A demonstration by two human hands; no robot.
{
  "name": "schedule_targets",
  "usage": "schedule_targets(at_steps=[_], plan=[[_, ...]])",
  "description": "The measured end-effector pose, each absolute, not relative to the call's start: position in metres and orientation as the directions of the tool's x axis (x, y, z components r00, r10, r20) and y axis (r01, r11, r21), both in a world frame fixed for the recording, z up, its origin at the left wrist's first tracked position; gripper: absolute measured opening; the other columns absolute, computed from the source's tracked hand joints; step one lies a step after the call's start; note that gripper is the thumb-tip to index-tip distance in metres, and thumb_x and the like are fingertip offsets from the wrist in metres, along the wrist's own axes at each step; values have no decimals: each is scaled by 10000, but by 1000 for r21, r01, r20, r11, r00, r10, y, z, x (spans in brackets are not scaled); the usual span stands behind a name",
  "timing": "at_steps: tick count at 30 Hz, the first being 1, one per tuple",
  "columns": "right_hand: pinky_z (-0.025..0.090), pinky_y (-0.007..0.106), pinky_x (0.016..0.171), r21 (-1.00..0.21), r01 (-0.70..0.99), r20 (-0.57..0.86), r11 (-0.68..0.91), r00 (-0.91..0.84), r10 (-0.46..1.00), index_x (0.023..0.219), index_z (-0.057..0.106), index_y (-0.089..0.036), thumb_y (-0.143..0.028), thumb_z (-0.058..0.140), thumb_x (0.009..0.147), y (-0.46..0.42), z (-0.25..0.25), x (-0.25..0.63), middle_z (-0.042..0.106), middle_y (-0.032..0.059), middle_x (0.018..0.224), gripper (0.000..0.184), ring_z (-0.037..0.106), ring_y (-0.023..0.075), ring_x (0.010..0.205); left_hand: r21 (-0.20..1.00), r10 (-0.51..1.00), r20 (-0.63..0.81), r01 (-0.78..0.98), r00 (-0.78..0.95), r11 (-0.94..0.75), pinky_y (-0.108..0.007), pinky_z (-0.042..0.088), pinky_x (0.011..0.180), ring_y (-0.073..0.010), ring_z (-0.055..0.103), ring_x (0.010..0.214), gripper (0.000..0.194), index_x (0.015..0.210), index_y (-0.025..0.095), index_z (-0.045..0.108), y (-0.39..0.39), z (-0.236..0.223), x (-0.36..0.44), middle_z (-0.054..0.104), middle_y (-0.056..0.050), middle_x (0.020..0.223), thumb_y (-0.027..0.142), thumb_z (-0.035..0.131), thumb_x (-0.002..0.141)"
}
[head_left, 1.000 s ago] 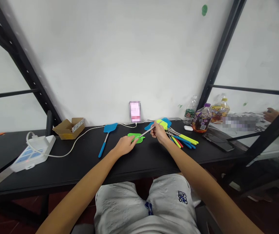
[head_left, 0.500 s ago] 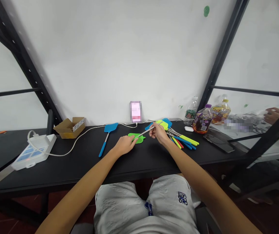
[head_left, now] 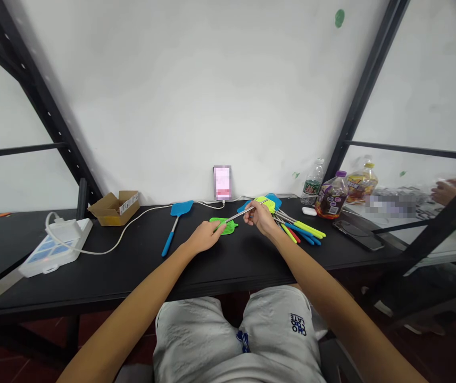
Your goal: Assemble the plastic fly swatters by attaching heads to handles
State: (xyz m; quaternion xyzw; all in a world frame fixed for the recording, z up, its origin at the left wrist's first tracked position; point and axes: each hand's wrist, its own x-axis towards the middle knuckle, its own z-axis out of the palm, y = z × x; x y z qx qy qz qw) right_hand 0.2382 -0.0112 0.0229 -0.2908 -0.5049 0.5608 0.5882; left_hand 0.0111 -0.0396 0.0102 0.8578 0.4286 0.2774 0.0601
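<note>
A thin metal rod (head_left: 236, 215) slants between my two hands above the table. My left hand (head_left: 207, 236) is closed round its lower left end, where a bit of green shows. The fingers of my right hand (head_left: 261, 218) pinch the rod near its upper right end. Below the rod lies a bright green perforated fly swatter head (head_left: 230, 229), partly covered by my left hand. Just right of my right hand is a pile of fly swatters (head_left: 296, 227) with yellow, blue, red and green handles. A blue fly swatter (head_left: 181, 209) lies apart on the left.
Against the wall leans a lit phone (head_left: 222, 183) on a white cable. A cardboard box (head_left: 115, 209) and a white power strip (head_left: 58, 247) stand left. On the right are bottles (head_left: 332, 196), an earbud case (head_left: 309, 211) and a dark phone (head_left: 357, 234). Another person's hand (head_left: 445, 191) shows beyond the frame post.
Almost nothing differs: both hands keep their hold on the metal rod in about the same place. The other person's hands at the far right have shifted slightly.
</note>
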Motion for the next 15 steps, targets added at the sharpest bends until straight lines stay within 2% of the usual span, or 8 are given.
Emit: schedule_targets(at_steps=[4, 9, 15], plan=[[300, 222, 379, -910, -370, 257, 187, -149, 955, 747, 532, -181, -371, 518, 782, -13, 25, 238, 555, 11, 511, 194, 537, 153, 453, 442, 771, 425, 634, 475, -634, -258, 254, 555, -108, 388, 531, 502, 596, 181, 443, -38, 9, 12, 406, 25, 544, 515, 329, 953], [290, 221, 387, -906, -382, 260, 181, -165, 951, 748, 534, -181, -364, 526, 775, -11, 25, 239, 552, 10, 522, 185, 533, 150, 465, 564, 793, 387, 559, 471, -608, -245, 303, 580, -107, 434, 567, 528, 601, 166, 490, -35, 7, 11, 439, 25, 558, 538, 337, 943], [274, 218, 397, -908, -386, 243, 162, -171, 955, 746, 516, -192, -364, 520, 771, -13, 27, 238, 538, 1, 524, 175, 513, 141, 469, 620, 807, 368, 524, 463, -584, -241, 289, 539, -96, 388, 539, 507, 591, 161, 484, -34, 9, 12, 402, 33, 549, 568, 438, 889]])
